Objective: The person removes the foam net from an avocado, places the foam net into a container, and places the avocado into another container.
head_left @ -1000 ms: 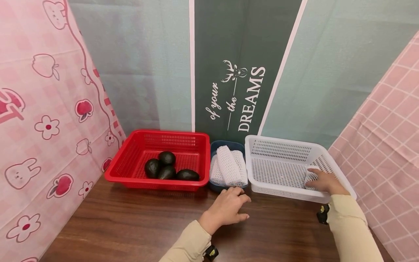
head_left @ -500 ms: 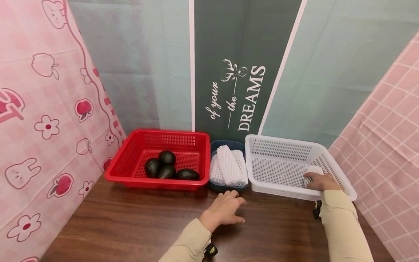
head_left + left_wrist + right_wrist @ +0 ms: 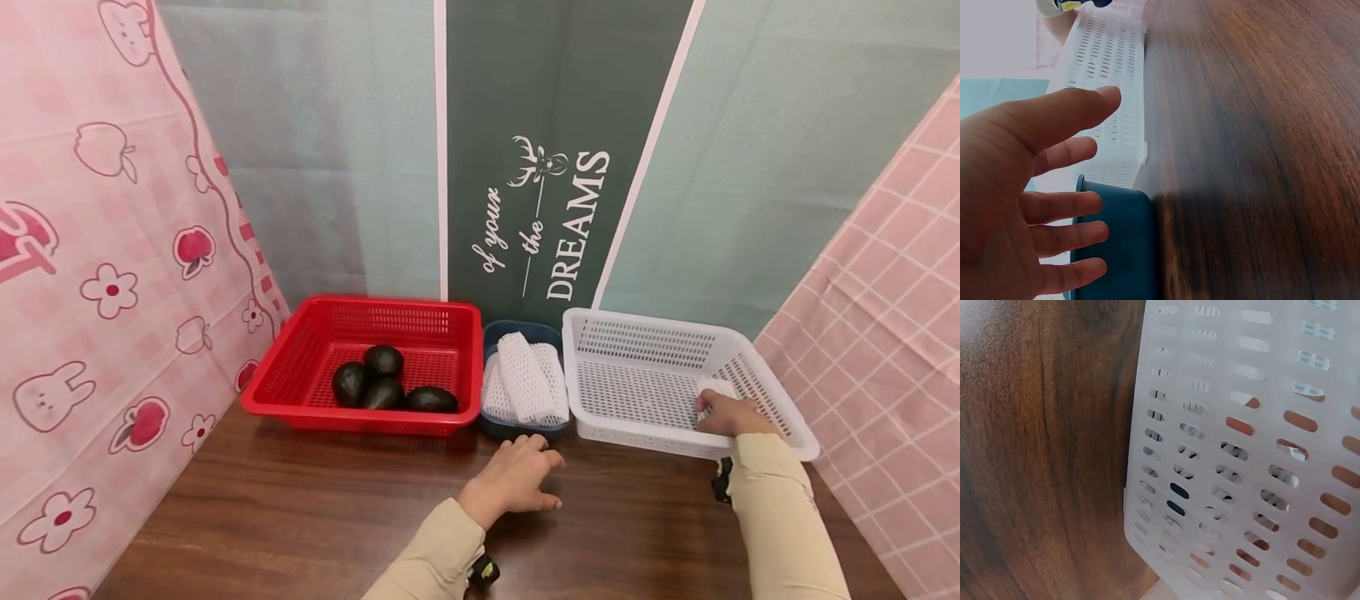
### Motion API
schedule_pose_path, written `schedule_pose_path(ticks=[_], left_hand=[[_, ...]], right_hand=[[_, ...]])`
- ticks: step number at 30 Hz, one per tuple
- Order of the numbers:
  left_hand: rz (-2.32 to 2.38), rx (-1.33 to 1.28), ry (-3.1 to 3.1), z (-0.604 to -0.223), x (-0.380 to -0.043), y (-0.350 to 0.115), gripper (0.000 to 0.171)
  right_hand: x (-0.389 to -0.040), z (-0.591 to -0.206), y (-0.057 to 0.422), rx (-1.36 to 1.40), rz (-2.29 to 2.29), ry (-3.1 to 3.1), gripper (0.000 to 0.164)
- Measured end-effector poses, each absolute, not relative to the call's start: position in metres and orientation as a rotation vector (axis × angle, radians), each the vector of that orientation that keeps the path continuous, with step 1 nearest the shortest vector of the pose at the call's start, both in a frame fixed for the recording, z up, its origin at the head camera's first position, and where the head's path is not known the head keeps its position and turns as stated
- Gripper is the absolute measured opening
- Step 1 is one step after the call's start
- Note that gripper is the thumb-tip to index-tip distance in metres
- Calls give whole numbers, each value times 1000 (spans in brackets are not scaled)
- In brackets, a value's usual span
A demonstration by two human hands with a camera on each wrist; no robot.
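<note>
My right hand point(image 3: 733, 415) reaches into the right end of the white basket point(image 3: 637, 433), its fingers curled over a white foam fruit net point(image 3: 717, 386). Most of that net is hidden under the hand, and I cannot tell what is inside it. In the right wrist view the slotted basket wall point(image 3: 1210, 444) covers the hand, with bits of skin and white netting showing through the slots. My left hand point(image 3: 517, 477) hovers palm down before the small blue container point(image 3: 525, 430), fingers spread and holding nothing. Several foam nets point(image 3: 523, 379) lie in that container.
On the left stands a red basket point(image 3: 360, 421) with several dark avocados point(image 3: 383, 393) in it. The three containers stand side by side on the brown wooden table point(image 3: 315, 508), against a printed cloth backdrop point(image 3: 375, 167). Pink cloths hang at both sides.
My right hand and sleeve have shifted slightly left in the white basket, fingers curling lower over the foam net. My left hand has drawn back a little toward me.
</note>
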State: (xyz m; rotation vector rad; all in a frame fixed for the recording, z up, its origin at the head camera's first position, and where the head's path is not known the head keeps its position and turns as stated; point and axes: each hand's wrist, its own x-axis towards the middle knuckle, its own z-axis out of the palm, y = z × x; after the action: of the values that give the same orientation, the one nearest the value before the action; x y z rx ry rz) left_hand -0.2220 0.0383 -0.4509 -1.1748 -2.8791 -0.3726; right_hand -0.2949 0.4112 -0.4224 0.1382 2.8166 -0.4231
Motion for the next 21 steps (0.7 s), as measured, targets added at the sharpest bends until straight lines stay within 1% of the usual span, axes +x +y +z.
schedule_pose_path(ticks=[16,21], left_hand=[[-390,-1167,-2888,-452,-224,36,43],[-387,-1170,-2873,-444,-224,32,43]], right_hand=[[-292,-420,412,145,-450,2852,33],[-294,-416,414,42,-458,2940,35]])
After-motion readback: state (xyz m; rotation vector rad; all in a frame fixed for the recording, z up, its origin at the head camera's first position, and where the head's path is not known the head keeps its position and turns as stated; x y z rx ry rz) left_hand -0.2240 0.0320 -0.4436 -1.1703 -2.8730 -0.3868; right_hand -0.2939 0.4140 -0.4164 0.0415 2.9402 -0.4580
